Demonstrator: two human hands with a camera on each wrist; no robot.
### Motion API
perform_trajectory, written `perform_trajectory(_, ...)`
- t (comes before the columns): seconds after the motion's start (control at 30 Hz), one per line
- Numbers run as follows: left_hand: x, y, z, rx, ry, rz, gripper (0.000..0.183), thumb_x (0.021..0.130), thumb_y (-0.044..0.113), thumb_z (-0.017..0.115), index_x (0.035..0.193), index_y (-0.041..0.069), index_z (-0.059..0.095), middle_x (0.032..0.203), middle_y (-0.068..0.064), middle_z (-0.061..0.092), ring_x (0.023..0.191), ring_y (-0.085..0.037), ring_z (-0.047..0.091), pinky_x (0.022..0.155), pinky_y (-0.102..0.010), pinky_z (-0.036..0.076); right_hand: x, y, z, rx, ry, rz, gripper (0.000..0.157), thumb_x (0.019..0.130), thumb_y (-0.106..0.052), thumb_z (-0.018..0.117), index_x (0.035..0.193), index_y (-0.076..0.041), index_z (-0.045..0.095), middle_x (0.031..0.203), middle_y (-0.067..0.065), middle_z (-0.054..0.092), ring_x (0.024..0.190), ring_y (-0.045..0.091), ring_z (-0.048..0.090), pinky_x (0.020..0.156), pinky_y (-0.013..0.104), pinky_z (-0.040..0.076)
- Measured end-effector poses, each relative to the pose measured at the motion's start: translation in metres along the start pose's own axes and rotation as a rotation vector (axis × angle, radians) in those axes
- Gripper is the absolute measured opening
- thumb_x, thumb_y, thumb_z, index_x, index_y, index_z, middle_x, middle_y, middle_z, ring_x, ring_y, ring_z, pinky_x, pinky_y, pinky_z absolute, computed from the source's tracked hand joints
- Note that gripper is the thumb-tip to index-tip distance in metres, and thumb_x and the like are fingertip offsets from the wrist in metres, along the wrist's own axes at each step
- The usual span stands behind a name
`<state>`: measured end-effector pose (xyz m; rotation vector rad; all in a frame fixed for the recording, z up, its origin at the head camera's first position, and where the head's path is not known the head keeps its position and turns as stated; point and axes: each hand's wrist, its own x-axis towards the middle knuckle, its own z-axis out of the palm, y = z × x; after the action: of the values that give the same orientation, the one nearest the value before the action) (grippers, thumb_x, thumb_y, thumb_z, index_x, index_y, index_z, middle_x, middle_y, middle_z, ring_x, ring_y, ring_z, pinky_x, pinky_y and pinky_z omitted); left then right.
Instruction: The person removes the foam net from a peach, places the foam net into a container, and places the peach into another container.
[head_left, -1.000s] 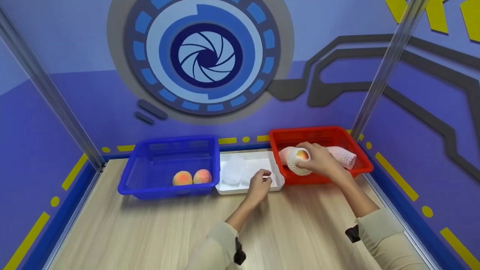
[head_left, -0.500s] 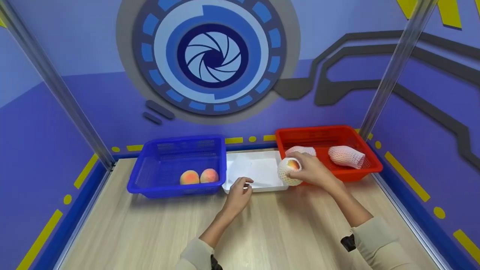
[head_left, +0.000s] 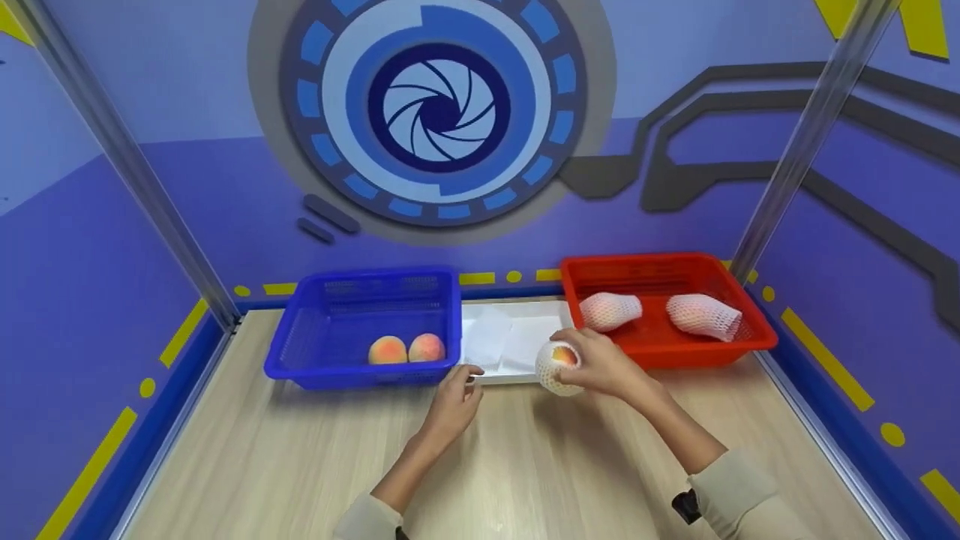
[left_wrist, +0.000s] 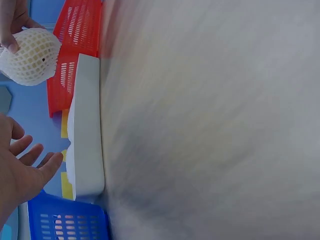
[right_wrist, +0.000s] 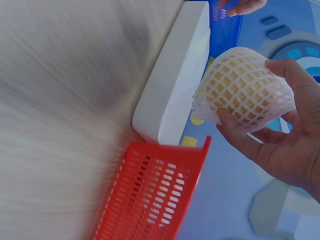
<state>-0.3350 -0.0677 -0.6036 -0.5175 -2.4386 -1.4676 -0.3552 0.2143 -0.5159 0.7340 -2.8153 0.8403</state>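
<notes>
My right hand [head_left: 604,364] grips a peach in a white foam net [head_left: 556,377], held up over the front right corner of the white tray [head_left: 517,379]. In the right wrist view, thumb and fingers curl round the netted peach [right_wrist: 245,87]. At the tray's front left corner hovers my left hand [head_left: 452,405], holding nothing; its fingers are loosely bent in the left wrist view, palm showing [left_wrist: 22,172]. Two netted fruits [head_left: 611,310] lie apart in the red basket [head_left: 675,356]. Two bare peaches [head_left: 388,350] sit side by side in the blue basket [head_left: 360,379].
Thin white sheets or sleeves [head_left: 486,337] lie inside the tray, which stands between the two baskets. Wood-look tabletop [head_left: 525,465] stretches in front. Printed walls with metal corner posts [head_left: 814,142] enclose the back and sides.
My right hand has brought the netted peach out from over the red basket, leftward and nearer. My left hand has drawn back leftward from the tray. The head view has shifted slightly.
</notes>
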Motion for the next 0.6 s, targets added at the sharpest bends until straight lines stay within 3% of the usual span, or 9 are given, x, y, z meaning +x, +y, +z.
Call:
perform_trajectory(0.2,-0.009,-0.009,-0.011,0.097,0.005,-0.009,0.018,0.095,-0.002,0.056,0.111,0.000,0.065,0.105,-0.012,0.064,0.093,-0.023,0.063,0.080,-0.038,0.056,-0.004,-0.007,0.016,0.013,-0.047,0.025,0.047,0.082,-0.023,0.077,0.126,-0.014,0.065,0.118,0.008,0.065,0.095,0.020,0.058,0.080,0.036,0.057)
perform_trajectory(0.4,-0.016,-0.018,-0.020,0.078,-0.007,-0.067,0.021,0.097,-0.001,0.055,0.116,-0.001,0.066,0.115,-0.018,0.065,0.109,-0.032,0.065,0.093,-0.045,0.056,-0.004,-0.014,0.034,0.002,-0.054,-0.021,0.048,0.078,-0.021,0.076,0.124,-0.013,0.066,0.113,0.006,0.067,0.095,0.018,0.058,0.078,0.036,0.054)
perform_trajectory(0.6,-0.020,-0.029,-0.021,0.091,-0.004,-0.109,0.029,0.097,0.002,0.057,0.125,-0.004,0.063,0.122,-0.021,0.064,0.115,-0.035,0.063,0.097,-0.049,0.053,-0.006,-0.021,0.052,0.031,-0.110,0.005,0.049,0.078,-0.022,0.076,0.126,-0.015,0.065,0.114,0.006,0.066,0.094,0.017,0.058,0.078,0.036,0.056)
